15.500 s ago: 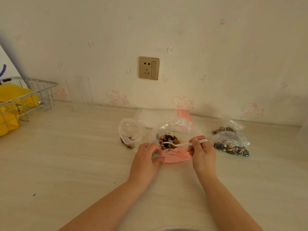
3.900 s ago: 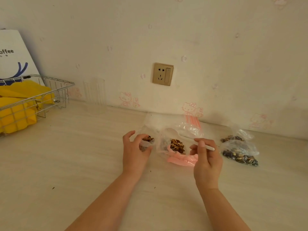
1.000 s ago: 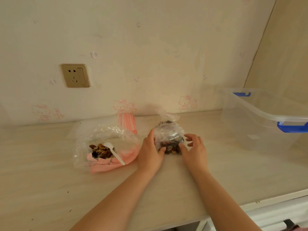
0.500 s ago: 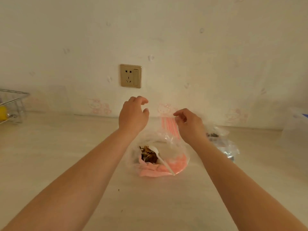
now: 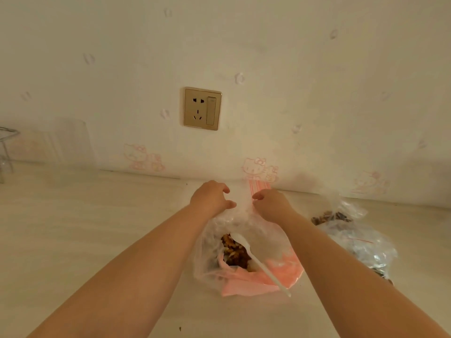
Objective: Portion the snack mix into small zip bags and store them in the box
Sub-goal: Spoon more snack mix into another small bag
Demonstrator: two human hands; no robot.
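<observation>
Clear, crinkled plastic makes up the big snack-mix bag with a pink bottom (image 5: 246, 272), lying on the pale wood-grain bench (image 5: 73, 228) at frame centre, brown mix heaped inside and a white plastic spoon (image 5: 258, 261) resting in it, handle pointing to 5 o'clock. Both arms reach over the bag to its 12 o'clock side. There the left hand (image 5: 211, 198) and right hand (image 5: 272, 203) hover close together, fingers curled over a stack of small clear zip bags with red stripes (image 5: 258, 187); the film is too faint to tell whether either hand grips it. At 3 o'clock lie two filled small zip bags (image 5: 351, 237), partly cut off by the right forearm. A gold wall socket (image 5: 202, 108) sits at 12 o'clock; a wire rack (image 5: 5, 147) is clipped at 9 o'clock.
</observation>
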